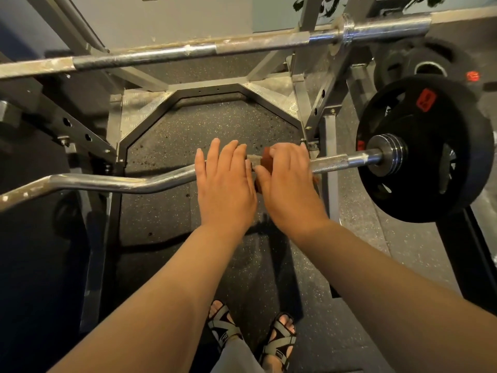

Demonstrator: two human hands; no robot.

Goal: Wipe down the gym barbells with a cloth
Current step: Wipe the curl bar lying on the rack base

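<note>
Scanning from the left, I see the curl bar (107, 181) run out of frame at that edge, so its far end is cut off. Above it a straight barbell (161, 53) lies across the rack uprights (304, 103), its left end also cut off.

At mid-bar the left hand (226, 189) lies flat over the curl bar, palm down, fingers straight and together, hiding the bend beneath it. Just beside it sits a reddish-brown cloth (266, 154) on the bar. Only its edges show, because the right hand (290, 184) covers most of it. That hand lies on the cloth with its fingers bent slightly over the bar's far side. I cannot tell whether it grips the cloth or only presses it. The two hands nearly touch, thumb to thumb.

Further right, a black weight plate (430, 157) sits on the bar's sleeve, and more plates (427, 63) behind it are blurred.

Below everything is speckled dark rubber flooring (209, 125). Strapped sandals (223, 324) show at the bottom edge, partly hidden by my forearms.
</note>
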